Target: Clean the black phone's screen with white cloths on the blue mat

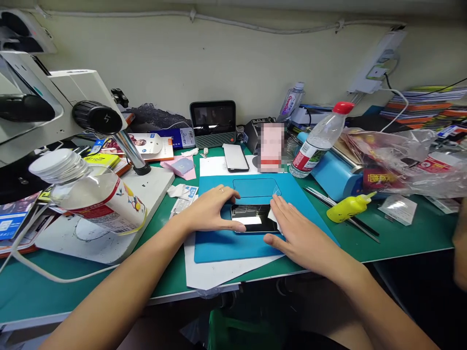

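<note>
A black smartphone [254,218] lies flat on a blue work mat [222,243] in the middle of the green table. My left hand [209,210] wears a ring and holds the phone's left end, with the fingers curled over its top edge and the thumb along its near edge. My right hand [297,232] lies flat at the phone's right end, fingers stretched out and pressing a small white cloth or wipe [274,217] against the screen.
A microscope [69,112] and its white base stand at the left with a tilted plastic bottle [91,192]. Behind the mat lie a second phone [236,157] and a small display [213,119]. At the right are a water bottle [319,138], a yellow squeeze bottle [350,206], tweezers [341,214] and plastic bags.
</note>
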A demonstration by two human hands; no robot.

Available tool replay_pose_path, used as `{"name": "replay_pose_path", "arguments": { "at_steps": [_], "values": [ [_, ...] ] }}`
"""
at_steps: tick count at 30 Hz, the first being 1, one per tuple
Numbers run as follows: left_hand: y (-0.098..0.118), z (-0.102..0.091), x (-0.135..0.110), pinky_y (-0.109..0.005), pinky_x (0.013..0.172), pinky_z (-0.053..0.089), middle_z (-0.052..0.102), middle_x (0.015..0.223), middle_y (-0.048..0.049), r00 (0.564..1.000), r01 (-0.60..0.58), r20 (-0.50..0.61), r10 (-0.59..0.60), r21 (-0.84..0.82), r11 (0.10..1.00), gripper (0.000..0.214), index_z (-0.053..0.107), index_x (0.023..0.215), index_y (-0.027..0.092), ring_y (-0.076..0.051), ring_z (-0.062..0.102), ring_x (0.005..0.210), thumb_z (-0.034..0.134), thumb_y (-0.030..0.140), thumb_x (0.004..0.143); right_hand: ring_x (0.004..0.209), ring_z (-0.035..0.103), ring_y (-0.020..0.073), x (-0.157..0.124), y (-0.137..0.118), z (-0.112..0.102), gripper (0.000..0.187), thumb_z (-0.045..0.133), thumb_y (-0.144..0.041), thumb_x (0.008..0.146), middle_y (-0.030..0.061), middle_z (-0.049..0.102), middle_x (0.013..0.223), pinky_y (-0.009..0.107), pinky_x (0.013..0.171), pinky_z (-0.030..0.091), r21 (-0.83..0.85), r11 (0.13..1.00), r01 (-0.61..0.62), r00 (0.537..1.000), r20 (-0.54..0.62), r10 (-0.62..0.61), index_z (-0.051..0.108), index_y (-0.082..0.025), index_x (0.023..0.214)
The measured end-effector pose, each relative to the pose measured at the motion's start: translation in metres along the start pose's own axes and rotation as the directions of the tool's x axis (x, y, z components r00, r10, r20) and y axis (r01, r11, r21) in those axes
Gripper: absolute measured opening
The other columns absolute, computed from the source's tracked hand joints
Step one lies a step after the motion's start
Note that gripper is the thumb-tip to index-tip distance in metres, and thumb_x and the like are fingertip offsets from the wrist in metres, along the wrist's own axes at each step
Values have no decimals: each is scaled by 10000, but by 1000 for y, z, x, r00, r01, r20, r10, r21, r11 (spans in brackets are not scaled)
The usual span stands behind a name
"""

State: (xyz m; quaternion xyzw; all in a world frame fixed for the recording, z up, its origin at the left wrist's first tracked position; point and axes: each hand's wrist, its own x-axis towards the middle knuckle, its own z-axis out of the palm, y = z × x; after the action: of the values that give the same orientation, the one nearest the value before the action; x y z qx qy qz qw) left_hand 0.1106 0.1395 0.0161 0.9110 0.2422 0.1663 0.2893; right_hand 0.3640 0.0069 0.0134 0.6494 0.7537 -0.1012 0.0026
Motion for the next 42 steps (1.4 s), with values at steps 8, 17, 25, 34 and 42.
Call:
{"name": "replay_pose_path", "arguments": {
  "at_steps": [8,17,25,34,42],
  "values": [
    [0,-2,1,-438,922,425,666,1135,-88,999,4,-37,-1,70,998,694,587,1174,209,-300,585,1045,727,733,742,1554,133,365,-37,-6,18,1023,428,-736,917,159,82,1703,605,1214,273,-29,999,31,997,-71,-33,31,-136,1645],
    [-4,3,2,-458,955,419,643,1194,-103,970,80,-223,-94,-70,994,428,468,1305,181,-272,572,1058,360,497,1037,1559,102,380,20,-46,-7,1107,351,-817,881,260,157,1669,582,1238,217,44,999,8,1000,-6,-8,229,23,1592],
    [-13,4,2,-457,958,437,644,1139,-108,940,155,-285,-190,-140,978,402,457,1291,164,-271,595,1060,328,449,1038,1559,92,393,30,-105,7,1133,358,-815,881,285,123,1659,572,1254,183,148,980,134,991,-18,-133,235,78,1568],
    [-3,3,5,-452,959,445,654,1116,-99,959,134,-240,-152,-92,987,348,485,1266,182,-272,599,1063,355,398,1026,1554,141,375,2,-86,5,1019,422,-745,914,214,128,1676,582,1234,259,137,957,255,965,24,-261,212,-30,1609],
    [-12,5,3,-411,906,465,633,1088,-76,942,125,-294,-161,-137,983,453,360,1351,186,-227,588,960,387,183,898,1547,140,393,19,-100,8,1081,402,-787,893,264,131,1658,573,1244,229,129,965,230,973,-16,-230,253,35,1579]
  ]
}}
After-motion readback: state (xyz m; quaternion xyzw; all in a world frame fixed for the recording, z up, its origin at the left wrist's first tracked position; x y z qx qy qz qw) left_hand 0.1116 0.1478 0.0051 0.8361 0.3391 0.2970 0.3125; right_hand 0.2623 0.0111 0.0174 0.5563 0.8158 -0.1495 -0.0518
